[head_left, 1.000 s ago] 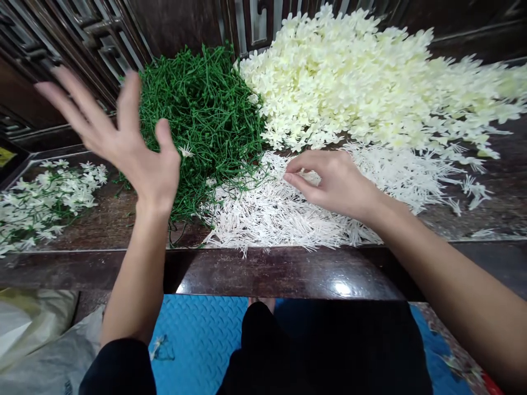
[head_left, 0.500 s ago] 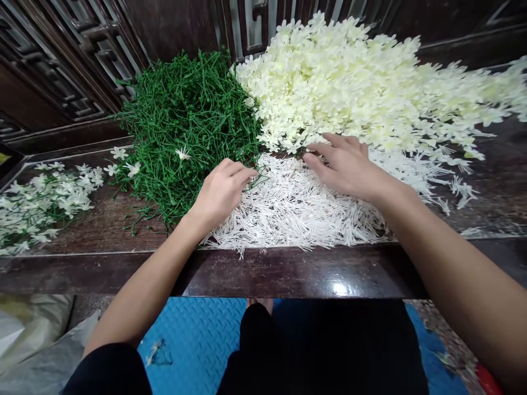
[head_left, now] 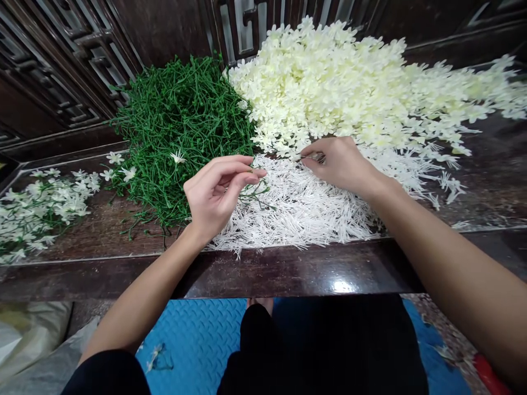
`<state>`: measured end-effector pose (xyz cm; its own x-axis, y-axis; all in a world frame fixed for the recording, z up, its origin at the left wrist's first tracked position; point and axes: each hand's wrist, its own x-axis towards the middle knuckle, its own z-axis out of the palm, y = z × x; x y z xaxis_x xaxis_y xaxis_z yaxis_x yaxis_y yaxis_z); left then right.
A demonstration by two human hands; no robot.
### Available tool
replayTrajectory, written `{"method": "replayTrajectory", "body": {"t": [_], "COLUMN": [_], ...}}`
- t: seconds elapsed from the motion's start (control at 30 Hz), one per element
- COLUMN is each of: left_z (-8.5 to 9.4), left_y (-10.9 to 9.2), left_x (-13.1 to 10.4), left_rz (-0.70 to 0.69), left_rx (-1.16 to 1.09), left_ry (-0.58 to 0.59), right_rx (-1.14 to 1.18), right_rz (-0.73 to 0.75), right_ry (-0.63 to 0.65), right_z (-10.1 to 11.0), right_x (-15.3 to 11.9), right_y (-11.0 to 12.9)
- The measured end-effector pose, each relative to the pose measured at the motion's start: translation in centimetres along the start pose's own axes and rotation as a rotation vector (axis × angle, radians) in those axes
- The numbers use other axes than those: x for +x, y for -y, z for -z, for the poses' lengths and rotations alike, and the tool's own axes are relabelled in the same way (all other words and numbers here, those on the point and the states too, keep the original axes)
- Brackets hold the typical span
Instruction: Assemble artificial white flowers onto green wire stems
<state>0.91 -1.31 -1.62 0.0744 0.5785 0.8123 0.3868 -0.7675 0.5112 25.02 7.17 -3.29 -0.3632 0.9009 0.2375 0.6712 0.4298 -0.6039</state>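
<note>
My left hand (head_left: pixel 218 192) is closed in a pinch on a thin green artificial flower stem (head_left: pixel 259 198), whose branched end hangs over the white pile. My right hand (head_left: pixel 337 164) is closed, thumb and fingertips together, at the border between the cream flower heads (head_left: pixel 329 82) and the white stamen pieces (head_left: pixel 288 214). What sits between its fingertips is too small to make out. Left of my left hand lies a heap of green stems (head_left: pixel 185 115), with a few white blossoms on it.
Assembled white flowers with stems (head_left: pixel 45 206) lie at the far left of the dark wooden bench (head_left: pixel 115 233). A carved wooden back (head_left: pixel 173 27) rises behind the heaps. Below are a blue mat (head_left: pixel 197 334) and pale plastic bags (head_left: pixel 37 340) at the left.
My left hand has turned palm inward and lifted, with the green stem now showing more. The spread fingers of my right hand have closed into a pinch. The view has shifted slightly.
</note>
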Motion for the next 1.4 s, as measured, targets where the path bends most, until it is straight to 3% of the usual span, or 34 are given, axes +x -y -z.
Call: {"method": "replayTrajectory", "body": {"t": [0.2,0.33,0.47,0.7,0.83,0.97,1.07,1.23,1.4], "left_z": [-0.1,-0.5,-0.7,-0.4,-0.6,-0.8,-0.8,-0.9,-1.2], "left_y": [1.2,1.3,0.5,0.0,0.4,0.3,0.2,0.6,0.7], "left_x": [0.0,-0.2,-0.3,-0.5,-0.8,-0.9,-0.9,-1.0,-0.9], "left_rz": [0.292,0.429,0.304,0.161,0.024,0.000,0.084,0.340,0.518], "left_rx": [-0.016,-0.121,-0.122,0.185,0.236,0.173,0.116,-0.030,-0.189], "left_ry": [0.179,0.178,0.085,0.348,0.345,0.291,0.238,0.239,0.224], "right_rx": [0.200,0.383,0.413,0.358,0.565,0.659,0.584,0.184,0.109], "right_rz": [-0.005,0.034,0.036,0.087,0.086,0.100,0.108,0.213,0.298], "right_ry": [-0.155,-0.087,-0.045,-0.085,0.058,0.210,0.237,0.253,0.241], "right_z": [0.4,0.4,0.1,-0.4,-0.6,-0.3,0.1,-0.7,-1.7], "right_x": [-0.6,-1.0,-1.3,-1.5,-1.9,-2.2,-2.1,-1.8,-1.7], "right_y": [2.2,3.2,3.9,4.6,5.6,6.3,6.1,5.0,4.5]}}
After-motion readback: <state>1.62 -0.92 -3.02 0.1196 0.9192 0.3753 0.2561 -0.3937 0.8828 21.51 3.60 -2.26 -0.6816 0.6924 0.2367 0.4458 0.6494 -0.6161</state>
